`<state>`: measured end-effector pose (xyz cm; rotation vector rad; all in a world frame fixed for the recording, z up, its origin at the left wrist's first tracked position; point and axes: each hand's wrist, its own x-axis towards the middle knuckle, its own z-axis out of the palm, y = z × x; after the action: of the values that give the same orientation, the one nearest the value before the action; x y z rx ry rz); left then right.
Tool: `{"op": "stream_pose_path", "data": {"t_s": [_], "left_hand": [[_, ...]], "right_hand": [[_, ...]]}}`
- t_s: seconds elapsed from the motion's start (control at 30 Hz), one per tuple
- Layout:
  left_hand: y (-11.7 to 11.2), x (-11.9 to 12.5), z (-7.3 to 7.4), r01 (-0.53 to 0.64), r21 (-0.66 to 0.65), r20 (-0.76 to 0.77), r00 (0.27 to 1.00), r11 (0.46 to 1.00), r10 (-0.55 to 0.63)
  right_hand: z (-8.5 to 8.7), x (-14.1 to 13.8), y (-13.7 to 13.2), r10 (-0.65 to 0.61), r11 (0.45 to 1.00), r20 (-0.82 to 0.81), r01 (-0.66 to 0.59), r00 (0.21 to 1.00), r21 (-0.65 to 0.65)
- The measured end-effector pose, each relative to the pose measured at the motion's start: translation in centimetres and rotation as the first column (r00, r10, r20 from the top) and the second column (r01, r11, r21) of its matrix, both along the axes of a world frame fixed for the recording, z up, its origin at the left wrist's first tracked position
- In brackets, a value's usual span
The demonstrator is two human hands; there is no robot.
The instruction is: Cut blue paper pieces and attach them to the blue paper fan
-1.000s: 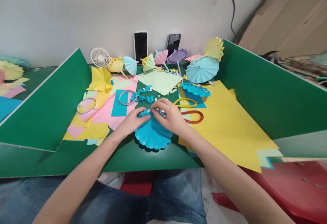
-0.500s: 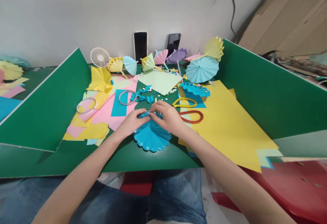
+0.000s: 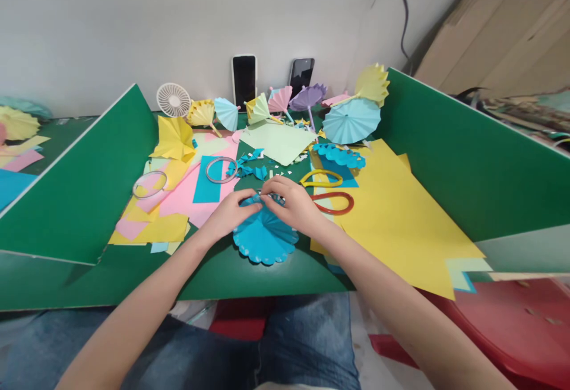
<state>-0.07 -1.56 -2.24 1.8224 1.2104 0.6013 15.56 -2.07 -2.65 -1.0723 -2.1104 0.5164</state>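
We see the green tabletop (image 3: 267,280) filling the middle of the frame, fenced by green boards that rise at the left and right, with a pale wall across the top and stacked cardboard (image 3: 503,28) in the upper right corner. The largest thing lying on it is a big yellow sheet (image 3: 401,218) at centre right, with pink and yellow sheets (image 3: 178,200) spread at centre left. Finished paper umbrellas (image 3: 351,120) stand in a row along the back, beside a small white fan (image 3: 173,100) and two phones (image 3: 244,80) propped against the wall. At the centre lies the blue pleated paper disc (image 3: 265,238), scalloped round its near edge and resting flat on the tabletop. Our left hand (image 3: 229,215) and right hand (image 3: 294,203) meet at its far edge, fingers drawn close together and pinching the pleats where they gather. We judge the step in hand to be closing the pleated fan into a full round, joining its two ends. The next move seems to call for a firm, even pinch so the folds stay aligned and do not spring open. Just beyond the right hand lie yellow-handled and red-handled scissors (image 3: 332,191), and two tape rings (image 3: 221,170) sit left of centre among blue paper scraps (image 3: 249,167).
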Motion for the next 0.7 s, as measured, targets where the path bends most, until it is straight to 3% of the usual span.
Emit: {"op": "stream_pose_path", "data": {"t_s": [0.3,0.53,0.7], "left_hand": [[0.07,0.00,-0.08,0.010,0.002,0.004,1.000,1.000,-0.010],[0.01,0.07,0.01,0.012,-0.002,0.007,1.000,1.000,-0.012],[0.03,0.10,0.05,-0.011,-0.006,0.013,1.000,1.000,0.011]], "right_hand": [[0.34,0.03,0.12,-0.027,0.977,-0.156,-0.007,0.987,-0.212],[0.30,-0.09,0.02,-0.044,0.991,-0.099,0.031,0.994,-0.130],[0.22,-0.09,0.17,-0.095,0.985,-0.098,0.080,0.991,-0.151]]}}
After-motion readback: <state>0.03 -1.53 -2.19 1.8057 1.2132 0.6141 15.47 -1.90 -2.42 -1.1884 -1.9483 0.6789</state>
